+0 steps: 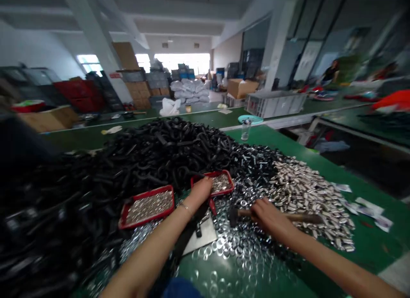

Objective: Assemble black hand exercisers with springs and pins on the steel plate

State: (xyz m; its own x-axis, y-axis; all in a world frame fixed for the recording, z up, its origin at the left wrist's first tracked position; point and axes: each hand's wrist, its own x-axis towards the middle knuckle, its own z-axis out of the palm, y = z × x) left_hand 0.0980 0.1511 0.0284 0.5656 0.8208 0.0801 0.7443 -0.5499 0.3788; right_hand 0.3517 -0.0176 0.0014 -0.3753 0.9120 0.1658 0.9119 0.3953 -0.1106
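My left hand (205, 186) reaches into a red tray (231, 188) of small shiny metal pieces (220, 182); its fingertips are hidden. In my right hand (264, 210) is a hammer (304, 218), gripped by its wooden handle near the dark head (233, 217). Between my forearms lies a flat metal plate (208, 232) with a small black part (198, 231) on it. A red-handled tool (212, 206) rests just above the plate. Loose metal rings (224, 246) are scattered around the plate and below the hammer.
A large heap of black curved parts (173, 144) covers the left and back of the green table (265, 138). Another red tray (121, 223) holds small metal pieces. Silvery cylinders (307, 187) are piled on the right. A clear cup (245, 130) stands behind; people work farther off.
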